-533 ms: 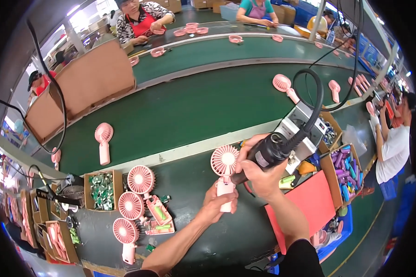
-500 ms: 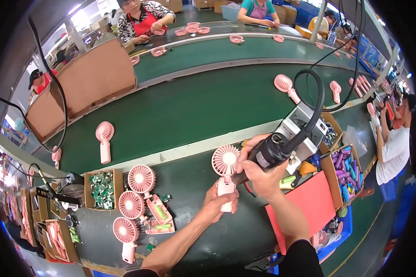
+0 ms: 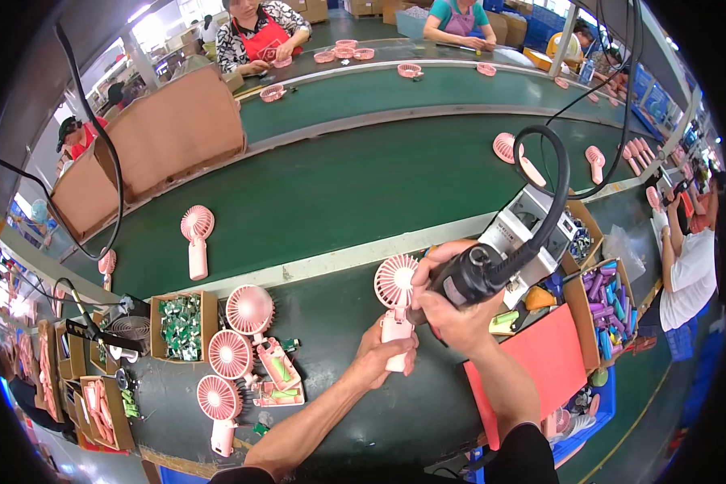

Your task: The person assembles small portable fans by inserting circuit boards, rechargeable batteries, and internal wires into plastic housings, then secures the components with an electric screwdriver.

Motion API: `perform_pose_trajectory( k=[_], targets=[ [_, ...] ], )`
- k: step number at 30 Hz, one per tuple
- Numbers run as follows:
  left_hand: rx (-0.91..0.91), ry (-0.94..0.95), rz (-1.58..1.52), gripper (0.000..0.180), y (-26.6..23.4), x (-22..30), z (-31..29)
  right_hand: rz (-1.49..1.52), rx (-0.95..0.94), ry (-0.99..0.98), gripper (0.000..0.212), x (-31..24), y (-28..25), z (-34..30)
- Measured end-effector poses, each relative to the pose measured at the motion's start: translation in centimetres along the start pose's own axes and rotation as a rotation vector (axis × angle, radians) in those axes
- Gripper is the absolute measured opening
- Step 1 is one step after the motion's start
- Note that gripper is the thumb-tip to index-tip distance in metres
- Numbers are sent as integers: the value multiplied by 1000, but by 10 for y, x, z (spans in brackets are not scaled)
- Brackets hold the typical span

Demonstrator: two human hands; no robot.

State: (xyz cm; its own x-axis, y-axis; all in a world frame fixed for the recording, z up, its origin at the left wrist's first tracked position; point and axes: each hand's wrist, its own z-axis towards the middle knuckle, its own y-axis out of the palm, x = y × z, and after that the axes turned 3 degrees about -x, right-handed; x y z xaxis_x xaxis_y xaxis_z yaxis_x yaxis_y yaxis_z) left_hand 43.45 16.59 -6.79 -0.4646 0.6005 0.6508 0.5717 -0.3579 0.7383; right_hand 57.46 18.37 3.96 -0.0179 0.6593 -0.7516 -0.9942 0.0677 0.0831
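My left hand (image 3: 385, 355) is closed around the handle of a pink handheld fan (image 3: 396, 281), its round grille pointing away from me. My right hand (image 3: 463, 319) grips a black corded electric screwdriver (image 3: 466, 278), its front end at the neck of the fan; the tip is hidden by my fingers. To the left lie three more pink fans (image 3: 231, 353) in a column on the dark bench (image 3: 331, 431). Beside them, opened pink handle shells (image 3: 279, 369) hold green batteries.
A box of green circuit boards (image 3: 180, 327) stands left. At right are a grey-white device (image 3: 515, 230), a red sheet (image 3: 532, 363) and a box of purple and blue batteries (image 3: 607, 306). Pink fans (image 3: 198, 242) lie on the green conveyor (image 3: 347, 185). Co-workers sit across it.
Both hands keep their hold on the fan and the screwdriver, nearly in place. Fans on the near conveyor appear slightly farther right, and the whole view has shifted a little.
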Motion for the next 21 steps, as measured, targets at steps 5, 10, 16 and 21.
perform_pose_trajectory(
  k=[5,10,16,21],
  targets=[
    [86,67,94,38,-1,-3,1,34,164,155,45,-27,-15,5],
    [44,41,108,46,6,4,1,-52,436,-140,27,-61,-68,38],
    [50,9,120,50,7,1,2,-219,545,-50,27,-48,-85,44],
    [54,21,127,49,10,0,-3,-443,427,-10,16,-31,-87,40]
  ],
)
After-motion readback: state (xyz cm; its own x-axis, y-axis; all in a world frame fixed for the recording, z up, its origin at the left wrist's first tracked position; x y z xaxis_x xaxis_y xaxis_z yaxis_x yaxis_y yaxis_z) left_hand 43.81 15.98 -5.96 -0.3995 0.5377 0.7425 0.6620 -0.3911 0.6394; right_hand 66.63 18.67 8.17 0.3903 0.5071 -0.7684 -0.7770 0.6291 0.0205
